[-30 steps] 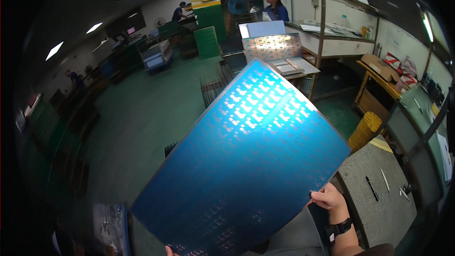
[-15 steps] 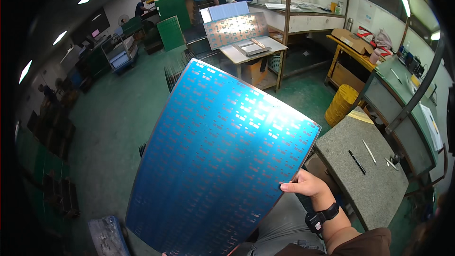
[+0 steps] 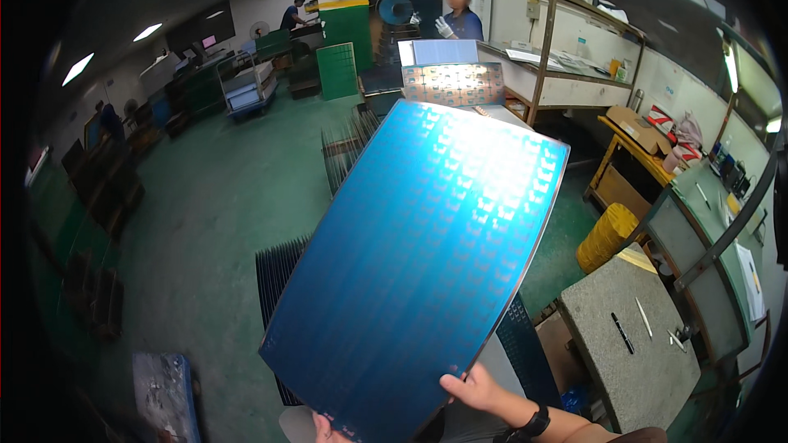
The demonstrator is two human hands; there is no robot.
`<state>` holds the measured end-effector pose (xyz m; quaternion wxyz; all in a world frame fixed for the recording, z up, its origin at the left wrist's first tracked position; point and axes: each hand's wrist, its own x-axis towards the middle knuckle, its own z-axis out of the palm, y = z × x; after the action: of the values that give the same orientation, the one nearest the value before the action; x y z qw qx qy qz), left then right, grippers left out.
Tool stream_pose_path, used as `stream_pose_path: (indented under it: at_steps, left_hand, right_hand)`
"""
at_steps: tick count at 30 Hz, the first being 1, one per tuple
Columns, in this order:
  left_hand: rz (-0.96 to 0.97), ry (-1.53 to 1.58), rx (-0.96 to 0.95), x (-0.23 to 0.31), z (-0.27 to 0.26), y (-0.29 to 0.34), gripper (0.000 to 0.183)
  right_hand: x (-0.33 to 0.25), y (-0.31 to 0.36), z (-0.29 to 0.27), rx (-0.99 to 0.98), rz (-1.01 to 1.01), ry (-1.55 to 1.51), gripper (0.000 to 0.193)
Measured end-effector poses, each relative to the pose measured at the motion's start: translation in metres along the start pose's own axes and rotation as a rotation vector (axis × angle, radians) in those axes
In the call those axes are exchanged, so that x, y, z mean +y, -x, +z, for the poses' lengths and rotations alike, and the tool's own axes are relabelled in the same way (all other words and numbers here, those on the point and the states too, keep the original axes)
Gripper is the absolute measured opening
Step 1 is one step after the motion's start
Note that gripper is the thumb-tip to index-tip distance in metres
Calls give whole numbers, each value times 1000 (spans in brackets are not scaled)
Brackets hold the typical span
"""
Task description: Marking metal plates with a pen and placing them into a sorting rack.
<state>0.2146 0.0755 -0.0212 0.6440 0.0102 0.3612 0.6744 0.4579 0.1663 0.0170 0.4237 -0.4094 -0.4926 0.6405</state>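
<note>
The right grip [image 3: 478,388] clasps a glossy blue rectangular panel [image 3: 402,279] at its five o'clock, the left grip [image 3: 327,431] (partly cropped) at seven; a speckled grey surface [image 3: 644,377] stands at four.

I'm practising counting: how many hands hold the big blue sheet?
2: the right hand at the lower right edge of the blue sheet, and the left hand at its bottom edge, partly out of view.
</note>
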Motion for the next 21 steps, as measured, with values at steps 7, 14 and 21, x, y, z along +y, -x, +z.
stream_pose_path:
  at_steps: [7, 14, 21]
  left_hand:
    - [42, -50, -190, -19, 0, -26, 31]
    - [377, -164, 51, 41, -12, -33, 49]
    - [524, -833, 76, 68, -5, -44, 34]
  right_hand:
    - [-4, -22, -16, 180, -162, -117, 32]
    - [-26, -23, -68, 104, -84, -217, 44]
    - [-24, -11, -79, 7, -26, -180, 44]
